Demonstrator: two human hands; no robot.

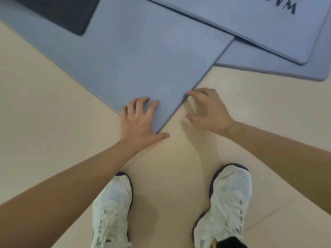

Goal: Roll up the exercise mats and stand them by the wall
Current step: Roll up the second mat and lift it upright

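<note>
Down on the floor the nearest mat (143, 59) lies flat. My left hand (139, 119) presses its corner with fingers spread, and my right hand (209, 110) fingers the edge, gripping nothing yet. Probably setting up to start the roll.

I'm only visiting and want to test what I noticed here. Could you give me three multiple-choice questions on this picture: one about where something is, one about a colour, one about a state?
1. Where does the left hand rest?
A) on a shoe
B) on the near corner of the blue mat
C) on a chair

2. What colour are the shoes?
A) red
B) mainly white
C) green

3. How is the blue mat lying?
A) rolled up
B) standing against a wall
C) flat on the floor

Answers:
1 B, its fingers lie spread on that corner.
2 B, both uppers are white.
3 C, it lies unrolled, with no curl showing.
</note>
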